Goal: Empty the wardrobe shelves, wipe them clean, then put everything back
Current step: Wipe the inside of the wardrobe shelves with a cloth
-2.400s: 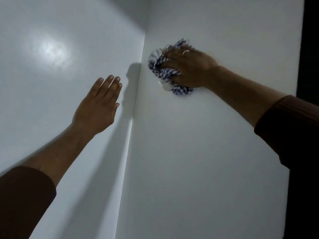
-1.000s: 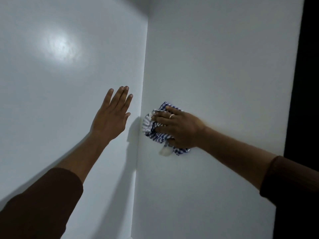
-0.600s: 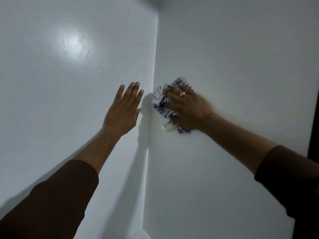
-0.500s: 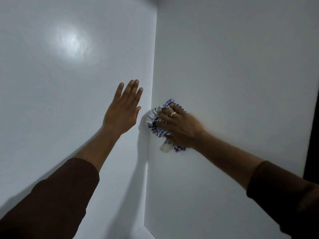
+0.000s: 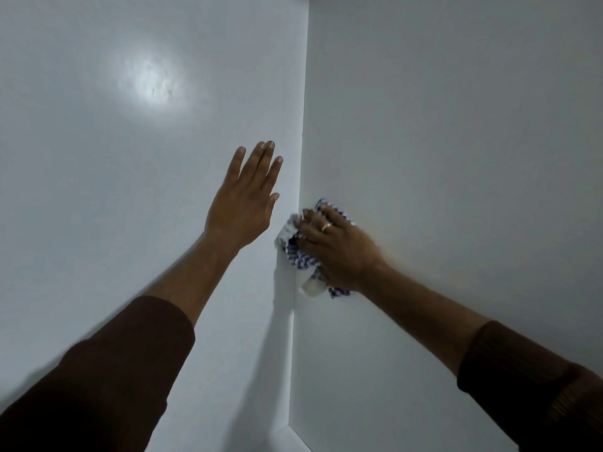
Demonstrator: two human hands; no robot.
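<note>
1. Left hand (image 5: pixel 243 210): fingers straight and close together, nothing held. Palm faces the left panel (image 5: pixel 98 223); prob. laid flat on it as a brace, but actual contact can't be confirmed. Dark brown sleeve (image 5: pixel 107 380) covers the forearm.
2. Inner corner seam (image 5: pixel 298 288): runs top to bottom btwn left panel and right panel (image 5: pixel 456 141). A sliver of shelf floor (image 5: pixel 295 443) shows at the bottom.
3. Cloth (image 5: pixel 295 252): blue/white striped, bunched, pressed to the right panel just beside the seam. A pale lump hangs at its lower edge; a fold or a label, can't tell.
4. Right hand (image 5: pixel 339 249): fingers curled over the cloth, clamping it to the panel; ring on one finger.
5. Step, as judged: wipe phase, compartment walls near the corner. No contents in view, so emptying looks done here.
6. Next move calls for: steady pressure, cloth worked into the seam and on down to the shelf floor.
7. Hidden/unclear: most of the shelf floor, other shelves, removed items all out of frame. Right hand slightly blurred. Bright glare patch on left panel masks any dust or marks.
</note>
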